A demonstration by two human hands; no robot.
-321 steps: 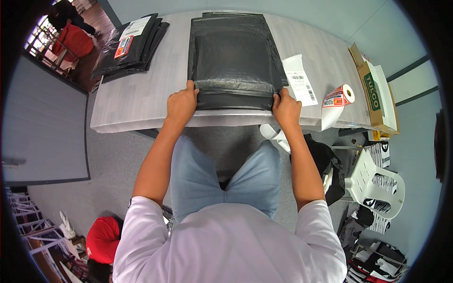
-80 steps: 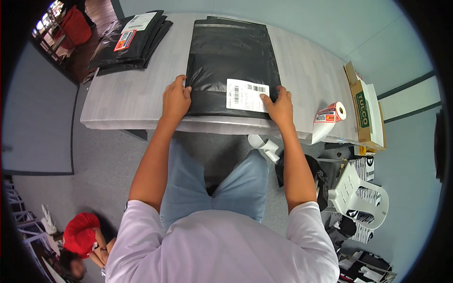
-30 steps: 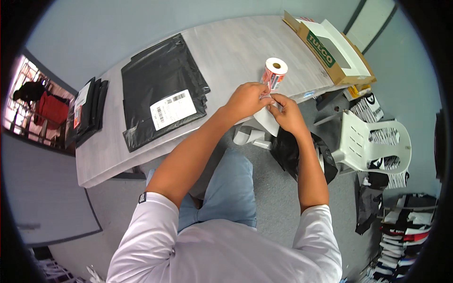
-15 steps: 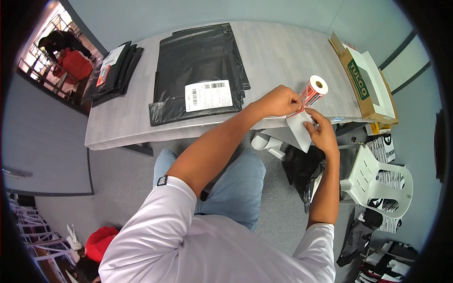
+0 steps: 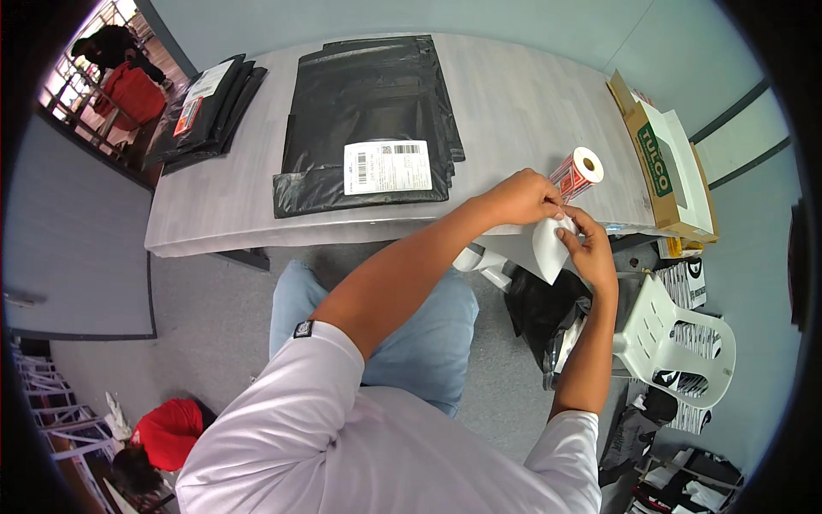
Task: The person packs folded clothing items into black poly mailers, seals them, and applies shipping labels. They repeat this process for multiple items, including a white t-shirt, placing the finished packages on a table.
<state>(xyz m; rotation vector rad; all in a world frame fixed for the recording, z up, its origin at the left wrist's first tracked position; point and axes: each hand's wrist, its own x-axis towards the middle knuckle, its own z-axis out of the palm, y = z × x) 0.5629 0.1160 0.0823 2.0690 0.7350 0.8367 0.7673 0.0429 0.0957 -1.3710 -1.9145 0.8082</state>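
Note:
A roll of red-and-white stickers [image 5: 579,173] stands on the table's front part at the right. From it a strip of white backing paper [image 5: 548,248] hangs over the front edge, bent into a fold. My left hand [image 5: 524,197] is closed in a pinch at the sticker strip just in front of the roll. Thumb and fingers of my right hand [image 5: 591,248] grip the backing paper close by, fingertips almost meeting the left ones. Left of my hands lies a stack of black plastic parcels [image 5: 368,98], the top one bearing a white shipping label [image 5: 388,168].
More black parcels [image 5: 218,111] lie at the table's left end. An open cardboard box [image 5: 664,163] sits at the right end. Below are a black plastic bag [image 5: 544,308] and a white plastic chair [image 5: 676,343]. A person in red [image 5: 169,435] is low at the left.
The backing paper has bent more sharply between my hands. My left hand has shifted slightly right and down, closer to my right fingertips. The view has shifted a little.

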